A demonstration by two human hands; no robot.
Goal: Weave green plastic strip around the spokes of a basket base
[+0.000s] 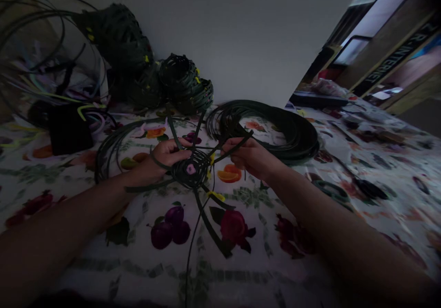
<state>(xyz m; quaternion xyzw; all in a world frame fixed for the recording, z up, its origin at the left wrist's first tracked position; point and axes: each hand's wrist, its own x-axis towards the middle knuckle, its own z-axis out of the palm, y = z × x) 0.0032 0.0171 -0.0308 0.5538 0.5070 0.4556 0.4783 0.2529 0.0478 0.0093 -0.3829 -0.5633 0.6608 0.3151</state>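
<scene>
A small round woven base (pixel 191 170) of dark strips, with a pink spot at its middle and spokes sticking out all round, hangs just above the fruit-patterned cloth (pixel 241 262). My left hand (pixel 164 158) is closed on its left edge, fingers curled over the weave. My right hand (pixel 248 155) is closed on a dark strip (pixel 230 148) that runs from the base's right side. Bits of yellow strip (pixel 216 195) show among the spokes.
A large coil of dark strip (pixel 275 129) lies behind my right hand. Several finished dark baskets (pixel 179 83) are stacked at the back by the wall. Loose strips and a black box (pixel 69 129) sit at the left; clutter lies at the far right.
</scene>
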